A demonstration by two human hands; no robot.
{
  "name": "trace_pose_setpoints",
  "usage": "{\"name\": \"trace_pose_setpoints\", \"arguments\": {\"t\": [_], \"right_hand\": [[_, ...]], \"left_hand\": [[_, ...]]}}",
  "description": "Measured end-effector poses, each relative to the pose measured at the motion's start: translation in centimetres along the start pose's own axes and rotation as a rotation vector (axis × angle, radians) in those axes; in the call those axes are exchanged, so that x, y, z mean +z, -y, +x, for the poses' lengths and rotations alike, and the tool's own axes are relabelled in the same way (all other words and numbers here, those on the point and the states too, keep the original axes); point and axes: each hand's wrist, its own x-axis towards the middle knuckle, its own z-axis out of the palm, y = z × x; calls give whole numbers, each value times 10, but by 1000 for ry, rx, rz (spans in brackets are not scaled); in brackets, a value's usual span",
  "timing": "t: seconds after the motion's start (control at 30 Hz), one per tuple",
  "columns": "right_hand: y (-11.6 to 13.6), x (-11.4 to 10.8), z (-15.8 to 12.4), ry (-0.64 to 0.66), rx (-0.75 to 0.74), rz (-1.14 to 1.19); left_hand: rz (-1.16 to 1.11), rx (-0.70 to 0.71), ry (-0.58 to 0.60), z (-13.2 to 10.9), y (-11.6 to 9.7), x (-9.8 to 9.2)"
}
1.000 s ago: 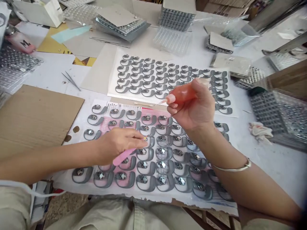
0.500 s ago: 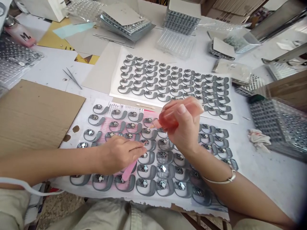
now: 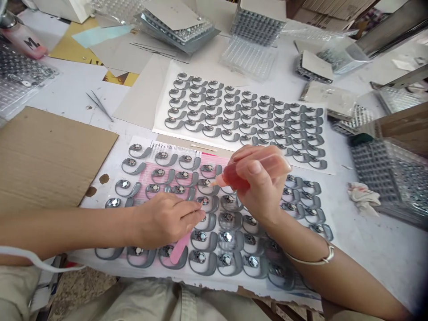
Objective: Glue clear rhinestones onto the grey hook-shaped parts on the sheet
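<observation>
My right hand is closed around a small squeeze bottle of red-orange liquid, its nozzle pointing left and down at a grey hook-shaped part on the near sheet. My left hand is pinched round a pink stick-like tool, fingertips resting on a grey part just below the nozzle. Several rows of grey parts with shiny round metal centres cover this sheet.
A second sheet of grey parts lies behind. Brown cardboard is at the left, tweezers beyond it. Stacked clear blister trays line the back and right. A crumpled cloth lies at the right.
My right hand brought the bottle down and leftward from above the sheet to the parts near my left hand. My left hand stayed almost in place.
</observation>
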Motion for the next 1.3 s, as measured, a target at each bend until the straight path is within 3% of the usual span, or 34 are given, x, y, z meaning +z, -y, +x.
{"name": "trace_pose_setpoints", "arguments": {"t": [0.17,0.27,0.37,0.5,0.9,1.3], "right_hand": [[1,-2,2,3,83,86],[4,-5,1,26,317,217],[4,-12,-7,134,604,291],[-2,-17,-23,166,757,287],[-8,-10,-33,178,773,247],[-5,-12,-32,166,735,214]], "left_hand": [[13,14,-2,0,0,1],[19,4,-19,0,-2,2],[23,15,-3,-1,-2,3],[20,19,-9,0,-2,2],[-1,22,46,-2,-5,1],[32,-5,27,-3,-10,4]]}}
